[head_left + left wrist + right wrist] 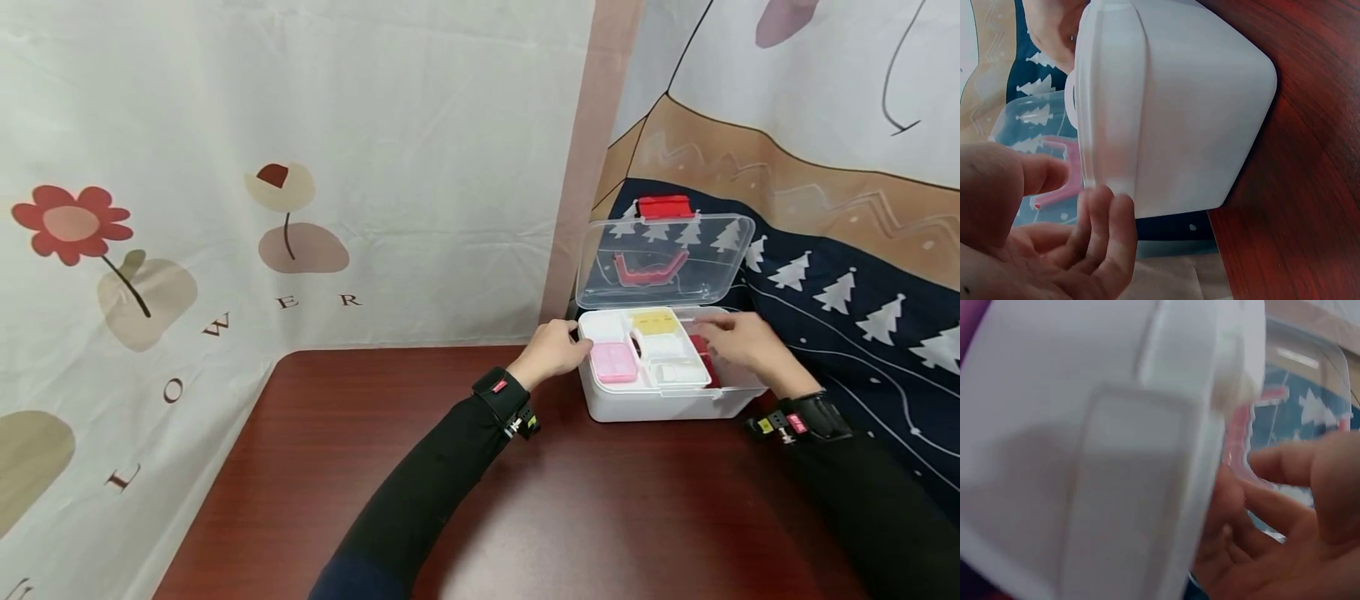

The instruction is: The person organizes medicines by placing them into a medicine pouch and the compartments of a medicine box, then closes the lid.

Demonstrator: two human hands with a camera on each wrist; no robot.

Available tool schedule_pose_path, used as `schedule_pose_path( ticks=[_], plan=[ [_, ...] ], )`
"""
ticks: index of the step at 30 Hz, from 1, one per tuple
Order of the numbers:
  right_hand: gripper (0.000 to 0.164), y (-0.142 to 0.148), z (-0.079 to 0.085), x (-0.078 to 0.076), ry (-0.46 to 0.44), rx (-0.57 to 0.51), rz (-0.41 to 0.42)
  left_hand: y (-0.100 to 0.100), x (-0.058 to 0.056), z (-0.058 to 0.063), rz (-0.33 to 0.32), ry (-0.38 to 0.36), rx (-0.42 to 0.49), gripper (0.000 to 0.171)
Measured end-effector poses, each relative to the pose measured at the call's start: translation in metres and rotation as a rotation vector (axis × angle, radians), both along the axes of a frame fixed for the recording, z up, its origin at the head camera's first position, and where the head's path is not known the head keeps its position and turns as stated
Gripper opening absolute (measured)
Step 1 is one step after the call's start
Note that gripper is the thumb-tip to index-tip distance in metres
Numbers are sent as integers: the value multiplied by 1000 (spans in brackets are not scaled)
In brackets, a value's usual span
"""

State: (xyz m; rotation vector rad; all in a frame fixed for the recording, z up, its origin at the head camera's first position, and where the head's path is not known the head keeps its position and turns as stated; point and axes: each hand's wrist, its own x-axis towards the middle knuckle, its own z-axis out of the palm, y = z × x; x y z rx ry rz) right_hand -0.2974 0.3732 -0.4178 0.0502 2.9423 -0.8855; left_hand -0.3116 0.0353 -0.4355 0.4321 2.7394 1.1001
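Observation:
A white storage box [652,406] stands at the table's far right, its clear lid [648,287] raised behind it. Inside sits a white compartment tray [615,323], set toward the left, with pink, yellow and white compartment lids. My left hand [551,352] is at the box's left rim; in the left wrist view its bent fingertips touch the outer wall, thumb raised apart over the rim. The right hand [746,346] reaches over the right side, fingers bent near the tray's right edge. Box walls hide those fingertips in the right wrist view; I cannot tell what they hold.
Something red [705,360] lies in the box beside the tray. The lid bears a red latch [665,207] and a pink handle [651,271]. A dark cloth with tree prints [832,333] rises at the right; a pale curtain [420,167] hangs behind the brown table [600,517].

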Motion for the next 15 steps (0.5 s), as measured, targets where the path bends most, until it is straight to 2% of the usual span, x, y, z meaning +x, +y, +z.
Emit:
schedule_pose_path(
  ticks=[4, 6, 8, 10, 12, 15],
  plan=[
    [62, 21, 7, -6, 160, -15, -130, -2, -5, 1, 8, 2, 34, 61],
    [66, 32, 10, -10, 176, -18, -169, -3, -7, 3, -3, 1, 42, 63],
    [69, 42, 10, -16, 152, -29, -170, -2, -10, 4, -13, -1, 22, 65],
    [71, 51, 7, -21, 109, -19, -120, 0, -13, 4, -27, -5, -16, 68],
    [77, 58, 3, -28, 29, -2, -42, 2, -16, 3, -47, -18, -46, 71],
    [84, 63, -7, -38, -99, -22, 72, 6, -21, 1, -71, -33, -46, 75]
  ],
)
